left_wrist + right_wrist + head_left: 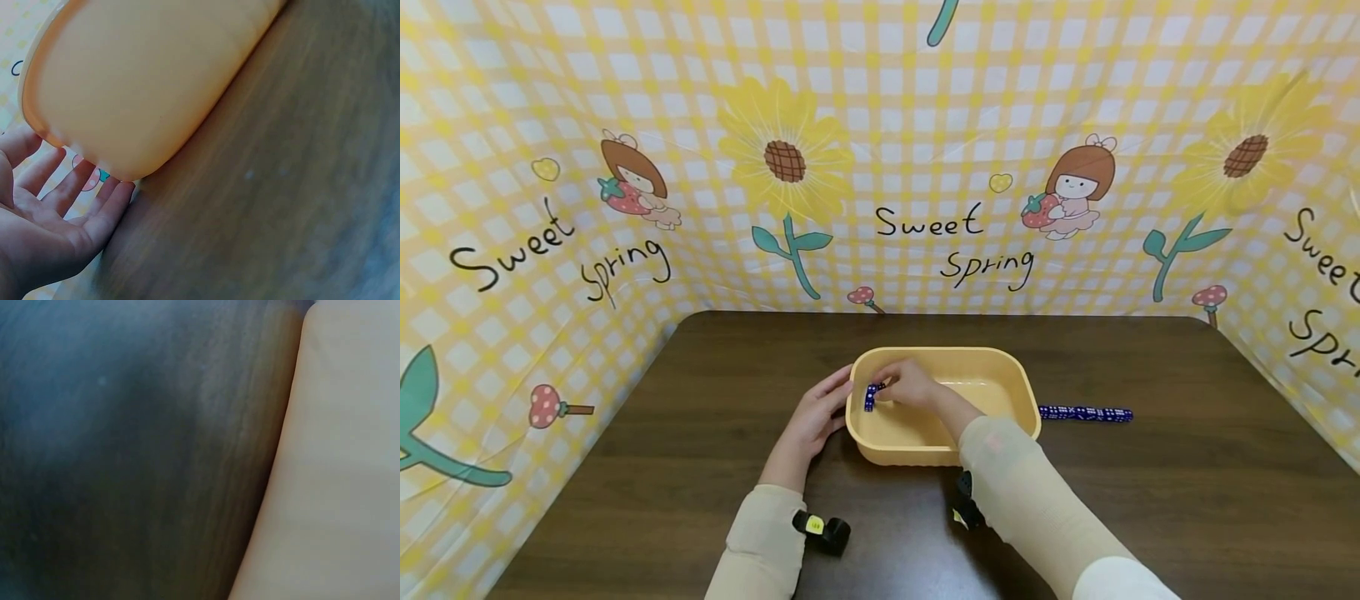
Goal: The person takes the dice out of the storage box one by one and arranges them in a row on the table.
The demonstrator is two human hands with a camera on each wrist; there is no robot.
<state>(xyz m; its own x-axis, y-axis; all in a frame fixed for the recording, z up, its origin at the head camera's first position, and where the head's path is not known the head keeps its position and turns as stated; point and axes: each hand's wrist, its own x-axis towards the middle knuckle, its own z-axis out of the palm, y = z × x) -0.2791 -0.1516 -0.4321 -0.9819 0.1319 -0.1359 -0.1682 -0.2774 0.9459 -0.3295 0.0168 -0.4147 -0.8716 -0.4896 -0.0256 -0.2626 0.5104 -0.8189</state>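
A yellow plastic tub [917, 455] stands on the table. My left hand [817, 417] is at its left end, and in the left wrist view the spread fingers [112, 209] touch the tub's outer wall [156, 75]. Inside the tub, near the left wall, my right hand [908, 386] pinches a small blue die at its fingertips; the fingers partly cover it. Blue dice [869, 398] with white pips are beside those fingertips. Only the tub's outer side [337, 456] and the table appear in the right wrist view, so the right hand is hidden there.
A straight row of blue dice [1086, 412] lies on the dark wooden table [647, 467], just right of the tub. Yellow checked cloth [955, 175] with printed flowers and words hangs behind the table and along both sides. Black straps with small devices [831, 535] sit at the forearms.
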